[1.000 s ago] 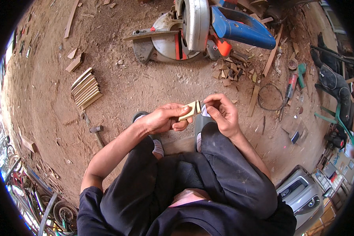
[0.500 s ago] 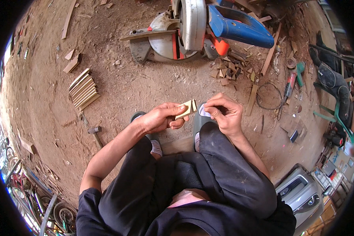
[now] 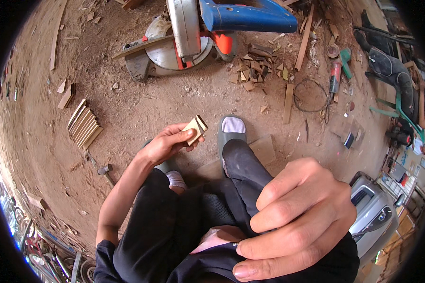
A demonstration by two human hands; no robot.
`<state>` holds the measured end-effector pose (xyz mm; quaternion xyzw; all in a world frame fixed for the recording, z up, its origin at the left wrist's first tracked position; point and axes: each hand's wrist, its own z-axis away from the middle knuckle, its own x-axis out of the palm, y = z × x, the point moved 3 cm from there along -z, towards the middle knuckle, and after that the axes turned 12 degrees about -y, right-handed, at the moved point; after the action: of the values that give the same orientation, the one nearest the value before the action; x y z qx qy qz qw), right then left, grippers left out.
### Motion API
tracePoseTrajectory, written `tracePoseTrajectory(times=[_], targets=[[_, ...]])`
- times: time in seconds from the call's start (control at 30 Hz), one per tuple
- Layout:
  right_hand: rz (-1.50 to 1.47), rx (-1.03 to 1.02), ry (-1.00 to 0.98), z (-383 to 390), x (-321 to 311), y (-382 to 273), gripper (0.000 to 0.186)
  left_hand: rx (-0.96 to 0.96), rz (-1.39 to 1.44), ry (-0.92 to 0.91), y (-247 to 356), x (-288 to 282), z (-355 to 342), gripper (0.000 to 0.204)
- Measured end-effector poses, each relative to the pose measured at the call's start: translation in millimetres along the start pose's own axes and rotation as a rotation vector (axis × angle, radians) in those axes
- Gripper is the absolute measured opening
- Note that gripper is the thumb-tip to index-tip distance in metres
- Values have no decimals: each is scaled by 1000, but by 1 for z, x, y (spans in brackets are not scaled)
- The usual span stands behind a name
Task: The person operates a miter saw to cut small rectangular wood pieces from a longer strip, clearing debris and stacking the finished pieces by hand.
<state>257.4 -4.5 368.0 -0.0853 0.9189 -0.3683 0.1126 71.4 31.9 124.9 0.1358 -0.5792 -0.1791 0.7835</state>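
Observation:
My left hand (image 3: pixel 170 144) is closed around a small stack of pale wood pieces (image 3: pixel 192 131), thumb flat on top. The pieces have angled ends and a dark gap between them. Close to the camera, above my right thigh, my right hand (image 3: pixel 300 219) looms large with its fingers curled. Its thumb and whatever it may hold are hidden. Left of my left hand, a row of thin wood strips (image 3: pixel 85 126) lies fanned on the dirt floor. A hammer (image 3: pixel 105 170) rests below the strips.
A miter saw with a blue handle (image 3: pixel 248 16) stands ahead on the dirt. Right of it are a heap of wood offcuts (image 3: pixel 255 68) and a corded red-and-green power tool (image 3: pixel 335 78). A wooden board (image 3: pixel 264 148) lies by my feet. A silver car (image 3: pixel 375 214) stands at right.
My right hand has left the wood pieces and come up toward the camera, over my right thigh. My left hand has shifted left in view, still holding them. The whole view has turned slightly.

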Motion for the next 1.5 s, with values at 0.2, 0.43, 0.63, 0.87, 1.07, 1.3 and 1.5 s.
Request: tracePoseTrajectory(times=[0.2,0.43,0.63,0.87,1.07,1.3,1.5], targets=[[245,341,-70,21,7,10,17,40,-352,47,6,-1,-1,32],[511,1114,-448,128,24,117,48,-18,-454,35,13,5,-7,27],[245,1222,-308,145,37,131,42,61,-881,208,19,30,3,35],[57,200,-65,30,8,23,18,265,-840,107,38,61,16,31],[-376,189,372,7,22,-7,22,186,-909,253,40,50,18,26],[-681,254,411,7,21,-19,37,99,-910,290,30,49,22,28],[-398,161,33,20,15,18,17,38,-778,331,27,46,28,29]])
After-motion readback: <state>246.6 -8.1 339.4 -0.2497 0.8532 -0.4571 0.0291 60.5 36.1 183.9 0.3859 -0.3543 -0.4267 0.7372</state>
